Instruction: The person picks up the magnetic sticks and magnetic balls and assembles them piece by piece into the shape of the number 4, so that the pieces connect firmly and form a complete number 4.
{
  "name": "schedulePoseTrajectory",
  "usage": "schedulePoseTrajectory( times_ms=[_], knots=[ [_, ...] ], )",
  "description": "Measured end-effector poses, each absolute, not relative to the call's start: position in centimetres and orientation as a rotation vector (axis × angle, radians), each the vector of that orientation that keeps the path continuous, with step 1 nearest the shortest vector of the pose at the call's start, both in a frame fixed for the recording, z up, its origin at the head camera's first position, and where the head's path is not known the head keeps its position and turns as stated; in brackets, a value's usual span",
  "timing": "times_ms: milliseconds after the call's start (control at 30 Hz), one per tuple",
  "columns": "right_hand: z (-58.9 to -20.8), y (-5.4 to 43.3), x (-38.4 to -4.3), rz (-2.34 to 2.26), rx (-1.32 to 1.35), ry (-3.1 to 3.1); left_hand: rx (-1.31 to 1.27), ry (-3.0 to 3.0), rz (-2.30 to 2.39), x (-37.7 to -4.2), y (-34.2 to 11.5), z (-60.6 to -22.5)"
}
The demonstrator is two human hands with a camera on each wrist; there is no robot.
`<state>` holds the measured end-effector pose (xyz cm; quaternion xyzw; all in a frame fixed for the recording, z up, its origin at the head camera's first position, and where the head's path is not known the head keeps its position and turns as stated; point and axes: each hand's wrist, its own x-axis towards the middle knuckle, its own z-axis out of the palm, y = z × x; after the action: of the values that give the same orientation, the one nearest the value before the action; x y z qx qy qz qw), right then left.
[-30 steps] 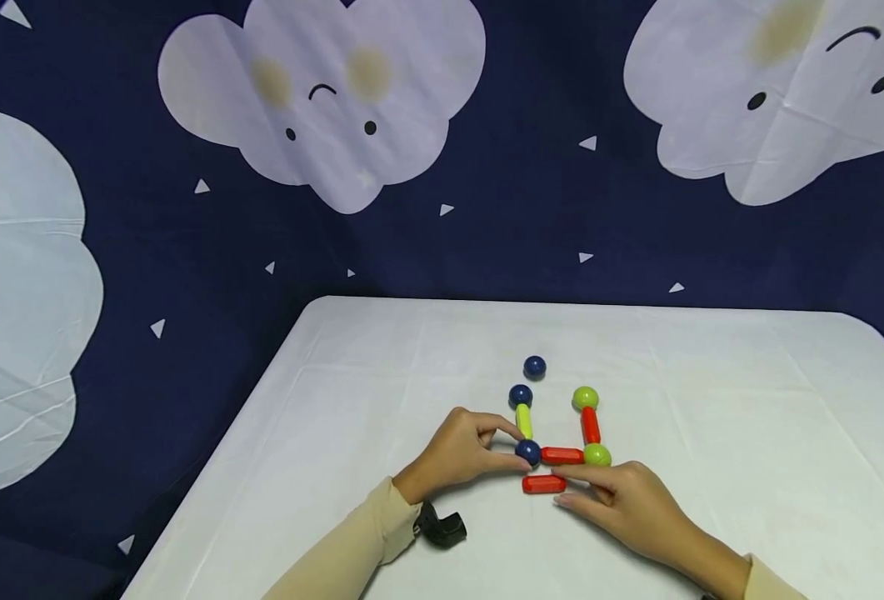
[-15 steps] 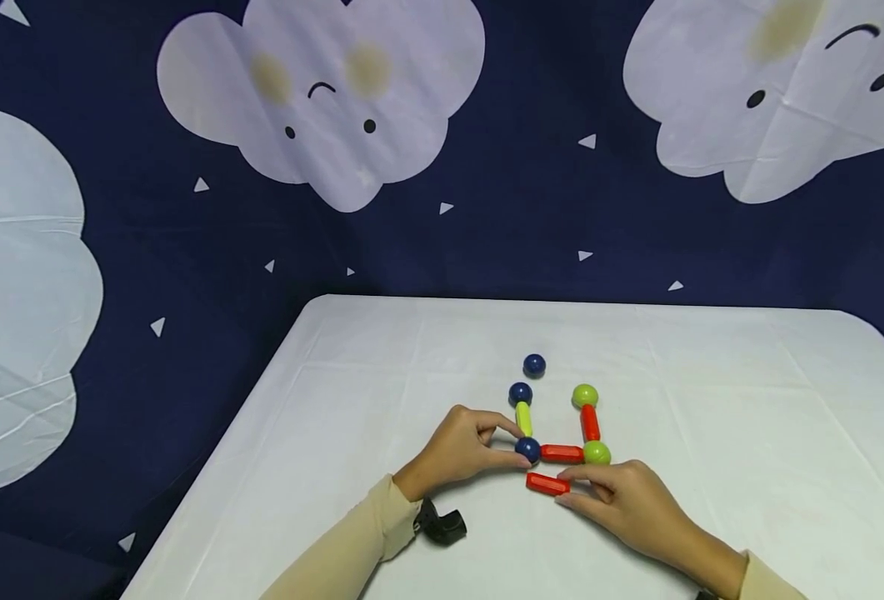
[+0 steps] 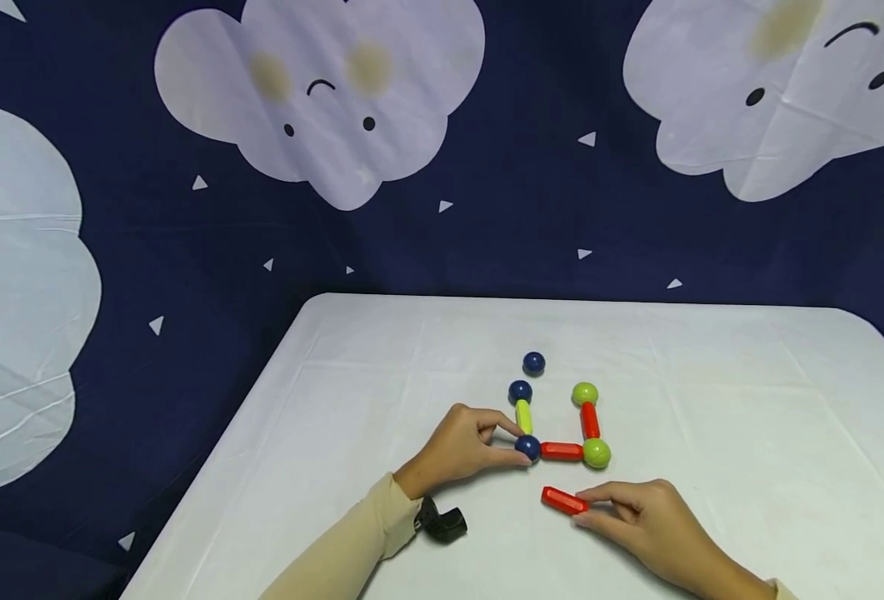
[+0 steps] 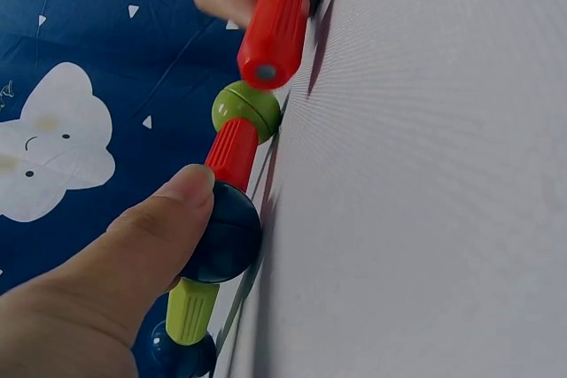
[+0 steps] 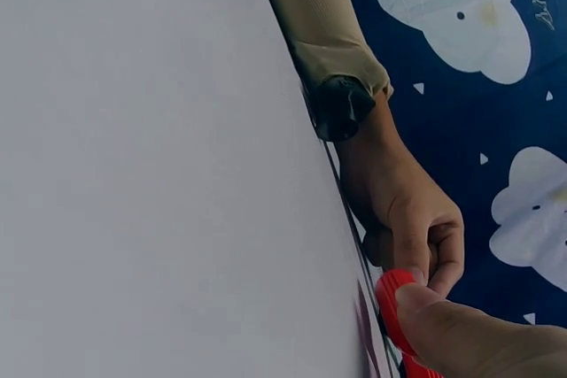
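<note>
My left hand (image 3: 464,446) pinches a dark blue ball (image 3: 527,448) between thumb and forefinger. From that ball a yellow-green rod (image 3: 523,417) runs back to a second blue ball (image 3: 520,392), and a red rod (image 3: 561,451) runs right to a green ball (image 3: 596,453). Another red rod (image 3: 590,421) joins that one to a farther green ball (image 3: 584,394). My right hand (image 3: 651,525) pinches the end of a loose red rod (image 3: 564,501), in front of the joined pieces and apart from them. The left wrist view shows a grey dot on this rod's (image 4: 273,37) near end.
A separate blue ball (image 3: 534,362) lies behind the joined pieces on the white table (image 3: 749,400). A black wrist camera (image 3: 442,523) sits at the left cuff. Behind the table hangs a dark blue cloth (image 3: 516,208) with clouds.
My right hand has taken the loose red rod by its right end and drawn it toward me and rightward, tilting it. The left hand keeps its hold on the blue ball.
</note>
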<state>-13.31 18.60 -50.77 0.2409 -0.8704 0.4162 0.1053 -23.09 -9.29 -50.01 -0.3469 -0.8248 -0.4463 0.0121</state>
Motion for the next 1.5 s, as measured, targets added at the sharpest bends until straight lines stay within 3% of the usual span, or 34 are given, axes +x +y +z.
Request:
schedulePoseTrajectory(
  times_ms=[600, 1500],
  knots=[
    [-50.6, 20.7, -10.7, 1.085, 0.217, -2.548, -1.075, -2.569, -1.43, -23.0, -9.4, -50.3],
    [-50.7, 20.4, -11.5, 1.03, 0.181, -2.544, -1.058, -2.601, -1.46, -23.1, -9.2, -50.0]
  ],
)
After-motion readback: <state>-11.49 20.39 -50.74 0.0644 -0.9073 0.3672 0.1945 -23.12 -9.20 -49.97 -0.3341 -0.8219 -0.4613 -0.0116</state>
